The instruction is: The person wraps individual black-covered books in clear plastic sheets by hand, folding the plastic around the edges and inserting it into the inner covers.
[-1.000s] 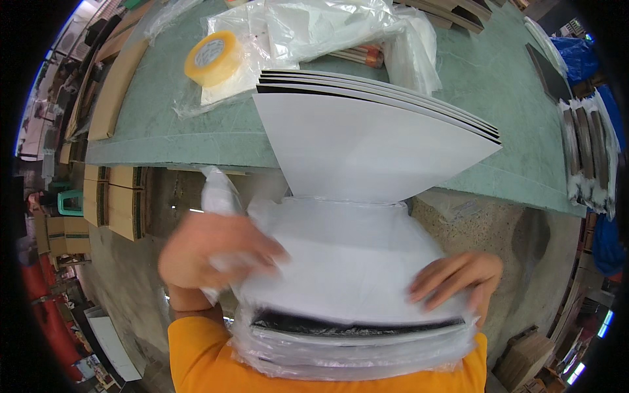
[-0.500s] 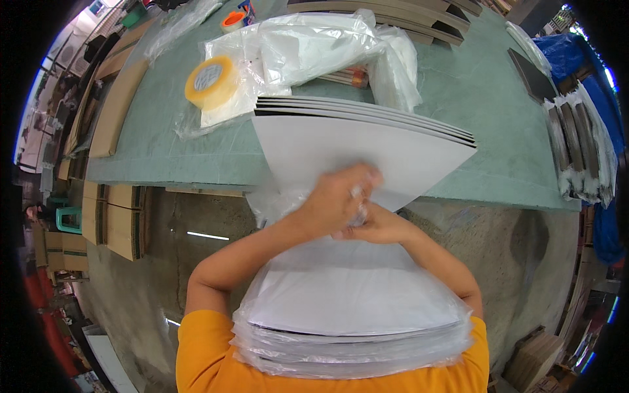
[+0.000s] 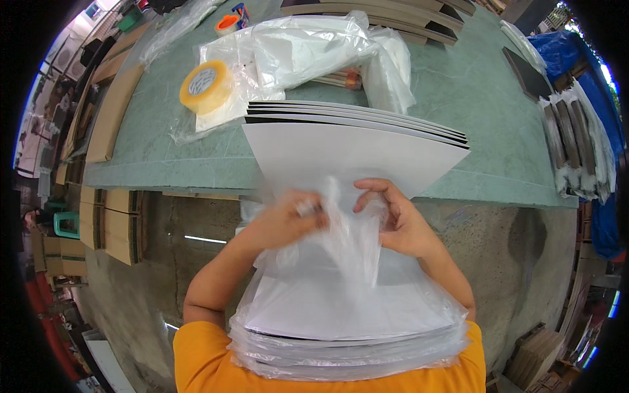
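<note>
A thin clear plastic bag (image 3: 350,239), blurred by motion, stretches between my two hands above the stacked sheets. My left hand (image 3: 295,219) is curled with its fingers closed on the film at the bag's left side; motion smears its outline. On the other side, my right hand (image 3: 401,223) has bent fingers and thumb around the film's right edge. Just beyond them, a stack of flat white panels (image 3: 354,149) with dark edges lies fanned over the table's near edge. Closest to my body is a pile of white panels wrapped in clear plastic (image 3: 347,354).
On the green table (image 3: 452,72) are a large roll of clear tape (image 3: 204,86), a crumpled plastic sheet (image 3: 314,52) and an orange tape roll (image 3: 228,25). Grey boards (image 3: 386,19) lie at the back. Wrapped boards (image 3: 576,141) stand at right, cardboard pieces (image 3: 118,223) at left.
My hands were together at the white panels' near edge. They have since moved apart, left hand leftward and right hand slightly rightward, and the plastic film now spreads between them.
</note>
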